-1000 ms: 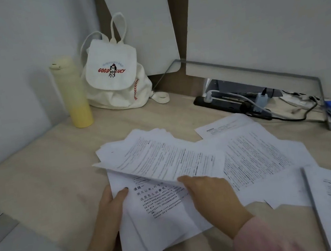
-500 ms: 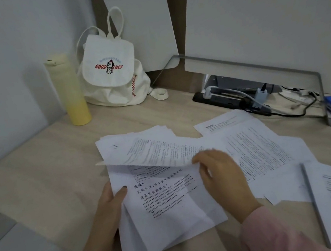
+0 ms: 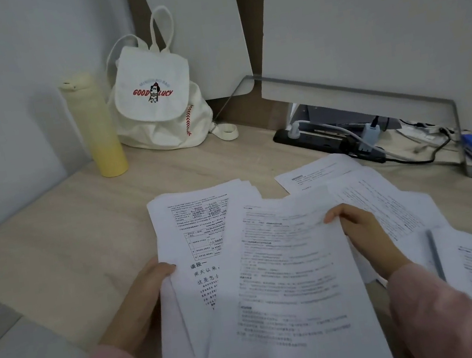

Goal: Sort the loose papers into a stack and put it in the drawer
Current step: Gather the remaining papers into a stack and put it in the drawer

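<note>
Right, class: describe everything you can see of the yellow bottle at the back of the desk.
The yellow bottle is a tall, slim cylinder standing upright on the wooden desk, near the left wall. Its colour fades from pale cream at the top to stronger yellow at the base, with a matte finish. The cap has a small dark spot on its top. It stands just left of the white canvas backpack; whether they touch cannot be told. Neither hand is near it.

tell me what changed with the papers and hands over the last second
The right hand carried the lifted sheet down and toward the person, laying it askew on the stack gripped by the left hand. The left hand stayed at the stack's left edge; the bottle and backpack did not move.
</note>
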